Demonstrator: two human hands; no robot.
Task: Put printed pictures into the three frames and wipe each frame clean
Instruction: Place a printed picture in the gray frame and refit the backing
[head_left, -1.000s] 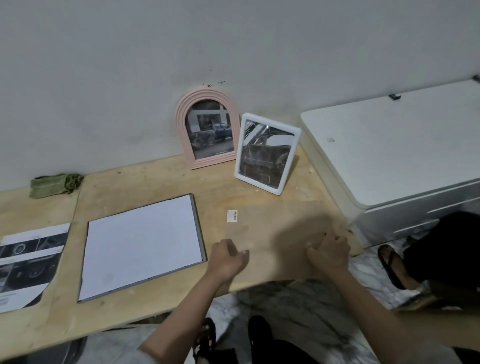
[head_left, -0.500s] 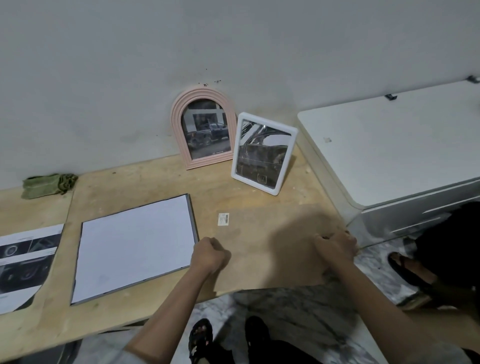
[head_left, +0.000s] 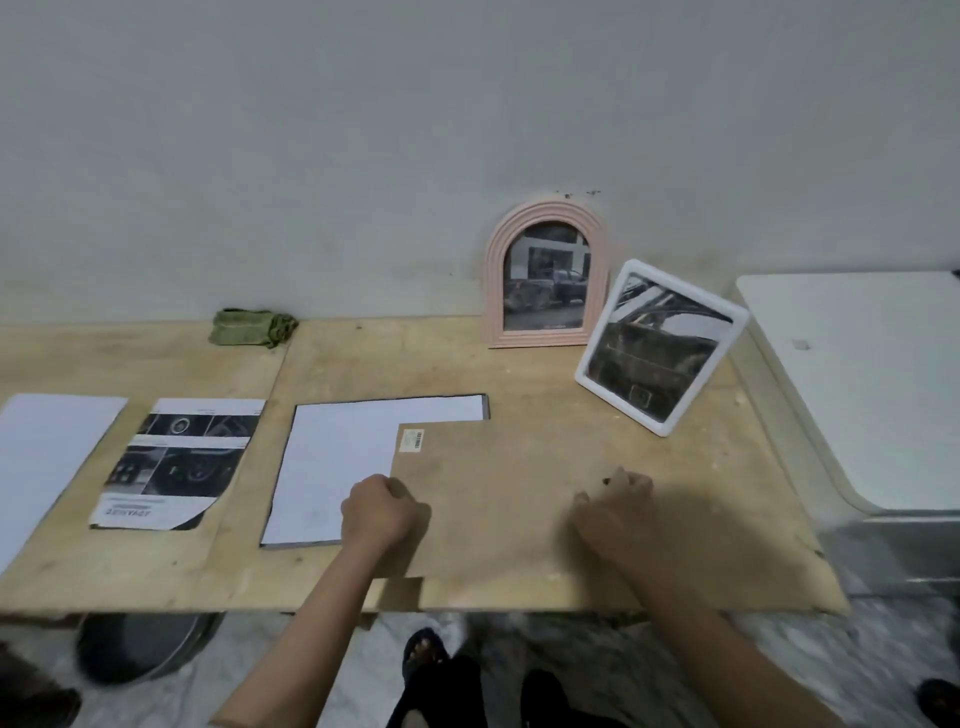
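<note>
Left hand (head_left: 378, 512) and right hand (head_left: 615, 506), fingers curled, gripped the brown backing board (head_left: 498, 499); its far-left corner overlapped the white sheet (head_left: 337, 457); bare tabletop (head_left: 545, 384) lay beyond.

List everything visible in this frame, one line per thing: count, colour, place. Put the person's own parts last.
Arched picture frame: 1, pink, standing against the wall, holds a picture.
Rectangular picture frame: 1, white, leaning right of the pink one, holds a picture.
Flat frame with white sheet: 1, dark-edged, lying mid-table.
Brown backing board: 1, with a barcode sticker, overlapping that frame's right part.
Printed picture sheet: 1, black-and-white, left of the flat frame.
Blank sheet: 1, white, far left.
Folded cloth: 1, green, by the wall.
Wooden table: 1, light brown.
White cabinet: 1, right.
Left hand: on the board's left edge.
Right hand: on the board.
</note>
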